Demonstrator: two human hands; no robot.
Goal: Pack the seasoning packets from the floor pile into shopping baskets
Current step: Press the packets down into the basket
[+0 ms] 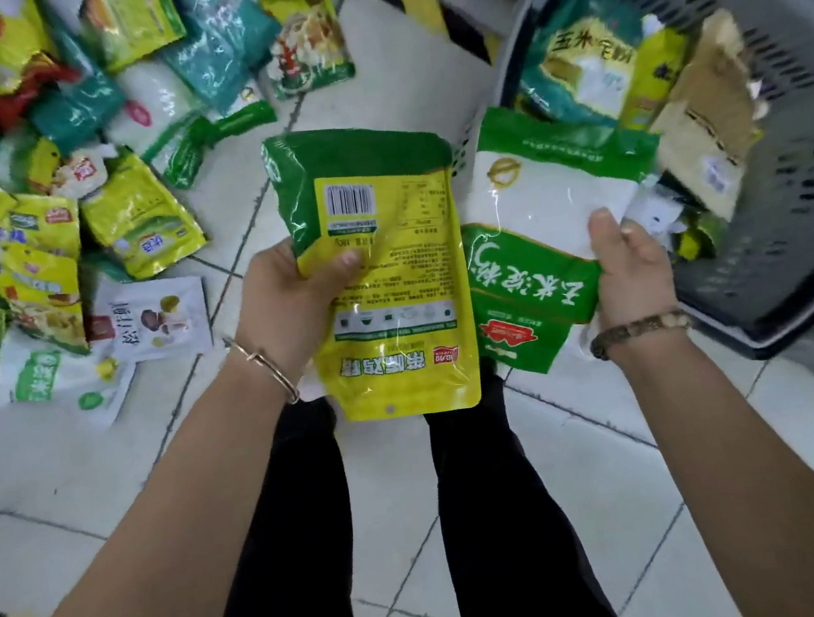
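Currently: one packet per hand, mid-transfer from floor pile (39, 165) to basket (762, 189).
Left hand (285, 303) grips the yellow packet (391, 279) by its side edge, back label up; right hand (632, 268) pinches the green-white packet (528, 220), nearest the basket rim, probably first to drop in. Basket is already part-filled.

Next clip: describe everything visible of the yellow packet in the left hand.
The yellow packet is a glossy, flat plastic pouch: yellow body, green band at its far end, a barcode, fine print and a red logo near the near edge. Its text reads upside down to the camera. The left hand grips its left edge, thumb on top, holding it in the air over the tiled floor. Its right edge borders the green-and-white packet; contact cannot be told.
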